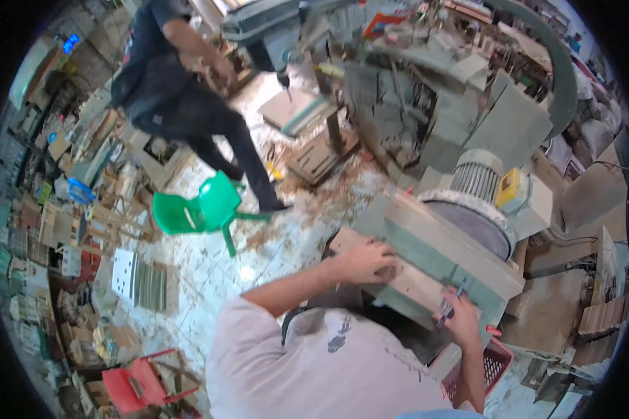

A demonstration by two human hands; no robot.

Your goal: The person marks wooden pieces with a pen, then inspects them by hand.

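A pale wooden board (418, 285) lies along the front of the machine's table, close to my body. My left hand (367, 262) grips its left part, the fingers curled over the board. Near the board's right end my right hand (461, 320) is closed around a slim dark pen (443, 315), whose tip end points up towards the machine. Behind the board, a thicker wooden fence piece (454, 244) lies across the green-grey machine table (370, 216). A round sanding disc (476, 227) stands just beyond it, partly hidden.
The sander's ribbed motor (476, 173) has a yellow switch box (510, 187). A red crate (495, 366) sits below right. At left are a green plastic chair (201, 206) and a red chair (136, 387). Another person (182, 98) stands by a drill press (283, 70). Shavings litter the floor.
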